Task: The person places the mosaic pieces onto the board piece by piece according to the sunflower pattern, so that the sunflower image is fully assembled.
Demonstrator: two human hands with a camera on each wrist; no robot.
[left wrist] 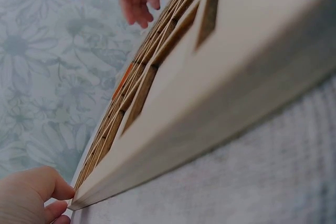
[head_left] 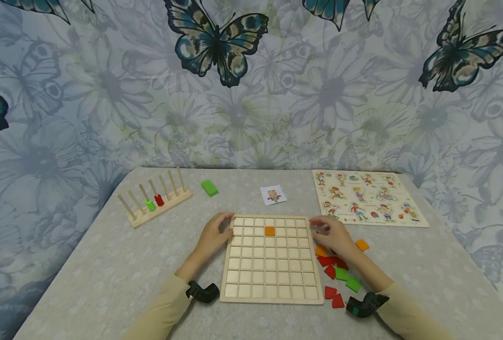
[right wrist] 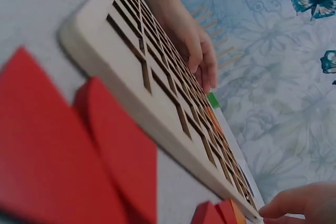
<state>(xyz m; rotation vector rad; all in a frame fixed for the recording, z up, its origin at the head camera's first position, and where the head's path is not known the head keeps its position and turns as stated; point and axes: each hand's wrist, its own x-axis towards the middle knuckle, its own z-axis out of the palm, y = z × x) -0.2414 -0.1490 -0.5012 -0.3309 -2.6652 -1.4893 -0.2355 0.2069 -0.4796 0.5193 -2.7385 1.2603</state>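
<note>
A light wooden board with a grid of square recesses lies flat on the table. One orange square tile sits in its second row from the back, near the middle. At the board's back left corner, my left hand holds the edge with thumb and curled fingers. My right hand holds the back right corner, its bent fingertips right at the rim. Under and beside the right forearm lie loose tiles: orange squares, green squares and red pieces with a curved side.
At the back left stands a wooden peg rack with green and red beads. Near it lies a green block. A small picture card lies behind the board. A printed puzzle board occupies the back right, before the wall.
</note>
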